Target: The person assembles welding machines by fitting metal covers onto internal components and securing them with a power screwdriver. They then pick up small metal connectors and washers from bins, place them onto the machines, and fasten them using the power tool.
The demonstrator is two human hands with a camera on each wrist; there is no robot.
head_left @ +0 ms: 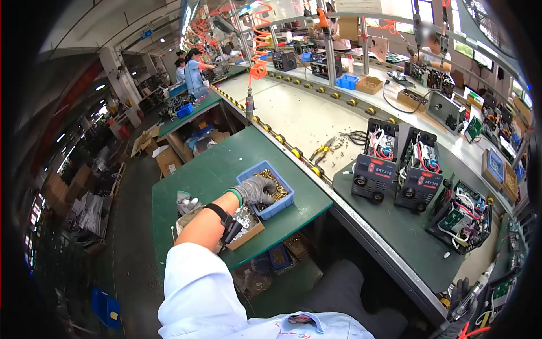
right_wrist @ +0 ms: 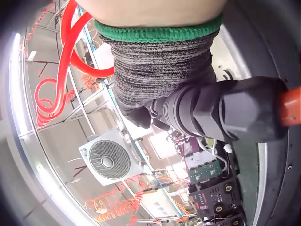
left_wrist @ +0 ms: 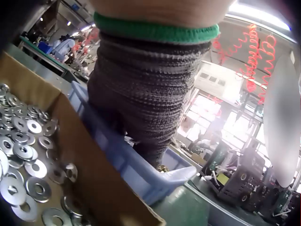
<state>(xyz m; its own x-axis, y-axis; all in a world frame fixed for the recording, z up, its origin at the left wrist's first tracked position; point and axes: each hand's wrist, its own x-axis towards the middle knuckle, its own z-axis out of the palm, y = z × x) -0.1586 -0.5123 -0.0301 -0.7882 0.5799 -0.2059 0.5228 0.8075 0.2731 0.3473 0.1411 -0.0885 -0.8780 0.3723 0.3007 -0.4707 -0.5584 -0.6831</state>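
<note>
1. Left of the blue bin (head_left: pixel 278 209) and just beside it sits a cardboard box (head_left: pixel 248 237) of flat washers (left_wrist: pixel 35 168). The two stand close, so picking would probably go best with the wrist kept high over the bin's wall, so that the box is not knocked.
2. The gloved left hand (head_left: pixel 254 191) reaches over the bin's near left side, fingers bent downward among the brass-coloured pieces (head_left: pixel 279 186) inside it. For small loose parts, a light fingertip pinch should work better than a scoop, as knitted fabric likely dulls the feel.
3. Left grip: the fingertips are hidden within the bin, so I cannot tell how far apart they are, or whether any piece is pinched.
4. Well right of the bin, two dark units marked ZX7 315 (head_left: pixel 372 176) stand side by side.
5. Farther right of the bin, the gloved right hand (right_wrist: pixel 164 70) is closed around a dark tool (right_wrist: pixel 230 110); part of the finger wrap is out of sight. Holding it steady, its red hose (right_wrist: pixel 66 61) free of snags, seems wise while the other hand picks.
</note>
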